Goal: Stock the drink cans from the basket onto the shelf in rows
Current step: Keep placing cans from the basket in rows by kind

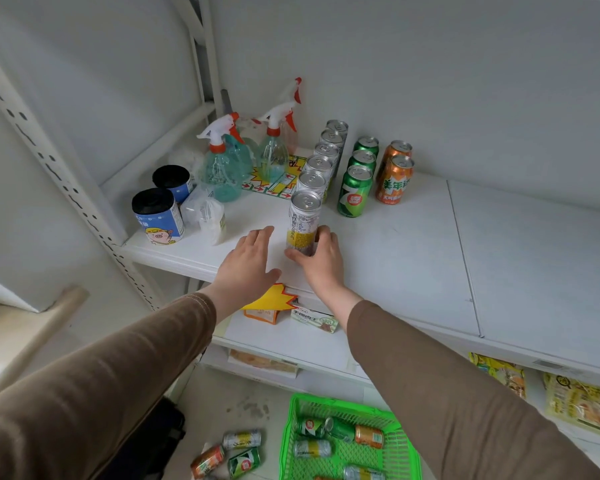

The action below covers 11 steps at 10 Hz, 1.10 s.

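Can (303, 221) base behind right-hand fingers (323, 237)

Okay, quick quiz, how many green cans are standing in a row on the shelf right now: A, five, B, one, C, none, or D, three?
D: three green cans stand in one row on the shelf, between the silver row and the orange cans.

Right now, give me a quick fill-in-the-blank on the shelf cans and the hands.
1. The right hand holds the front can of the ____ row.
2. The green row holds ____ cans.
3. The orange row holds ____ cans.
4. The left hand lies ____ on the shelf, gripping nothing.

Missing: silver-and-yellow; three; two; flat
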Motion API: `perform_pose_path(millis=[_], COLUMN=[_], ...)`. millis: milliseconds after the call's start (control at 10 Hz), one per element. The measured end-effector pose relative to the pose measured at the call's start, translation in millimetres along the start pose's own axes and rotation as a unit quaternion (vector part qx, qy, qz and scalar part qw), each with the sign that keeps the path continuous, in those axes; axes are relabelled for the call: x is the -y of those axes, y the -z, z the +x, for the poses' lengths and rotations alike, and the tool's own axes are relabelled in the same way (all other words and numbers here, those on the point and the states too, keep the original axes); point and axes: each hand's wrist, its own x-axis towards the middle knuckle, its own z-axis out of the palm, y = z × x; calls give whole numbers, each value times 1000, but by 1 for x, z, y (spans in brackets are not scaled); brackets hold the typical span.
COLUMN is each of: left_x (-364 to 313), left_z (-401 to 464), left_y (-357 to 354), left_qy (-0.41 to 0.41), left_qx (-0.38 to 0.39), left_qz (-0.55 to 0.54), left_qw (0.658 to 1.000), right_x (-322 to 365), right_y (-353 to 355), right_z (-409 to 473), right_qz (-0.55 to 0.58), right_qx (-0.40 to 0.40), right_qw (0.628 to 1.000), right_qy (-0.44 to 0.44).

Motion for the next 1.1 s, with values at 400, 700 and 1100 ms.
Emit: perform_pose_path(millis=[400, 700, 1100], left_x=[-2, -14, -94], left_z=[0, -20, -118], left_y=[-2, -9, -87], left_qy=[9, 34, 88], left_qx=[10, 7, -99], left_qz=[0, 1, 45], left_qw=[1000, 999, 990], right_x=[-11, -22, -96], right_y=[6, 14, 92], right_z=[7, -11, -109], right_qz=[18, 16, -174], right_qx=[37, 29, 25], right_qw=[999, 999, 936], right_qy=[25, 28, 305])
